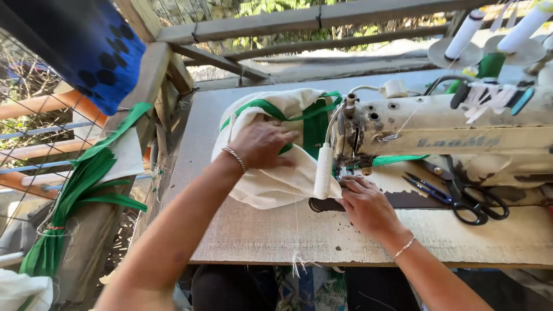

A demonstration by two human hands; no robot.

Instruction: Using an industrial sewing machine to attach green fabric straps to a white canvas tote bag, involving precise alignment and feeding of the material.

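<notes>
1. Head view looks down on a worn cream sewing machine (461, 135) standing on a grey wooden desk (276, 230); everything below is placed against that machine.
2. Cream cloth bag (271, 178) with green straps lies bunched just left of the machine head, its edge running in under the needle area.
3. Left hand (262, 144) rests flat on top of the bag, fingers (288, 138) spread and pressing down on the cloth, not clenched; a thin bracelet sits on the wrist.
4. Right hand (366, 204) lies on the machine bed just in front of the needle, fingers (351, 185) stretched flat over the bag's edge, pinning it rather than gripping.
5. Black-handled scissors (469, 198) lie on the bed to the right of the needle, beside small blue-handled snips (426, 189).
6. White thread cones (466, 34) stand behind the machine's right end.
7. Bundle of green strips (75, 196) hangs over a wooden rail well left of the machine, off the desk.
</notes>
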